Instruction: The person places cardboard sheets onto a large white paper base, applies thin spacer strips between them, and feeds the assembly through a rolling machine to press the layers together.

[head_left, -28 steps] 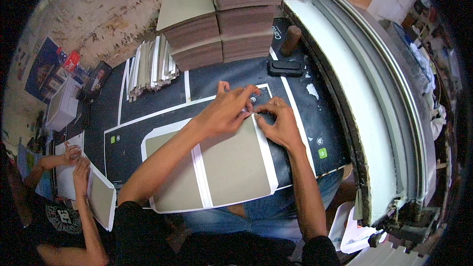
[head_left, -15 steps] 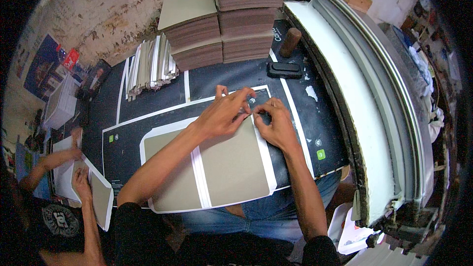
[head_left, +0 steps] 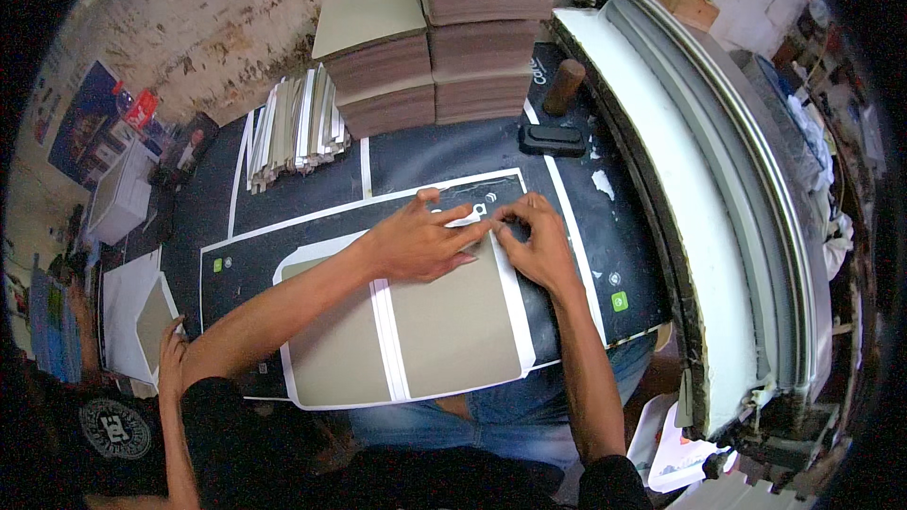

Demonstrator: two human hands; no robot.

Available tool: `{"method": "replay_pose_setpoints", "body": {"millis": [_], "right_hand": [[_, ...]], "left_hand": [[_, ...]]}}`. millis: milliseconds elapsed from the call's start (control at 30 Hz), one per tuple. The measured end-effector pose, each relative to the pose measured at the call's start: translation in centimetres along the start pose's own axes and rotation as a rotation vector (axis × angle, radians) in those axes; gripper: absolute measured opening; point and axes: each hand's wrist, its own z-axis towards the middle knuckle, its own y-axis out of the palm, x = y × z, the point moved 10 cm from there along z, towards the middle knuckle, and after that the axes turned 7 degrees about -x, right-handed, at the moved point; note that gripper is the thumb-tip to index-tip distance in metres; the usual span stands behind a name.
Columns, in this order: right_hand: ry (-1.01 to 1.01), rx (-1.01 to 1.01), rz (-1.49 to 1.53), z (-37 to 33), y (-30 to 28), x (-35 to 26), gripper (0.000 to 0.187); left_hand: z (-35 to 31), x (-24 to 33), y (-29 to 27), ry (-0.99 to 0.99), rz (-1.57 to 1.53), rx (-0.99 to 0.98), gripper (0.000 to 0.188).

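A book cover (head_left: 453, 326) lies on the dark tabletop before me: two grey-brown boards on a white sheet, with a narrow spine strip between them and white margins around. My right hand (head_left: 534, 244) is closed in a pinch at the white margin of its far right corner. Beside it, my left hand (head_left: 416, 241) reaches across the far edge of the cover with its fingers spread, its fingertips close to the right hand's. The fingers partly cover the corner, so its fold cannot be made out.
Tall stacks of grey-brown boards (head_left: 487, 66) and a pile of narrow strips (head_left: 298, 127) stand at the back. Near them are a wooden cylinder (head_left: 564, 87) and a black block (head_left: 552, 140). A long white-topped machine (head_left: 680, 179) borders the right. At left, a co-worker's hand (head_left: 172, 354) touches another cover (head_left: 156, 321).
My left hand has lowered slightly and its fingers have spread from the corner. My right hand stays pinched there. The co-worker's cover has moved farther onto the table at left.
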Motion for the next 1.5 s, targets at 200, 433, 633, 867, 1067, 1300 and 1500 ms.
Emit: {"method": "replay_pose_setpoints", "body": {"millis": [200, 433, 633, 867, 1067, 1300, 1500], "right_hand": [[0.035, 0.138, 0.145, -0.1, -1.8, 1.5, 0.018], [0.066, 0.074, 0.180, -0.1, -1.7, 1.3, 0.028], [0.044, 0.052, 0.147, 0.1, -1.3, 1.0, 0.029], [0.042, 0.097, 0.099, 0.1, -1.3, 1.2, 0.024], [0.080, 0.120, 0.101, 0.5, -1.2, 1.3, 0.023], [0.128, 0.065, 0.070, 0.4, -0.7, 1.8, 0.024], [0.140, 0.158, 0.354, -0.3, -1.4, 3.9, 0.017]], "left_hand": [[0.7, -0.4, -0.6, -0.051, -0.111, 0.006, 0.053], [4.0, -3.6, -0.4, -0.259, -0.662, -0.074, 0.063], [4.5, -3.6, -0.9, -0.178, -0.641, 0.042, 0.063], [4.8, -3.6, -0.1, -0.158, -0.591, 0.037, 0.065], [4.4, -4.1, 0.8, -0.140, -0.695, 0.083, 0.061], [2.8, -4.6, 1.2, -0.189, -0.749, 0.050, 0.060], [2.1, -2.7, -0.7, -0.105, -0.563, 0.033, 0.064]]}}
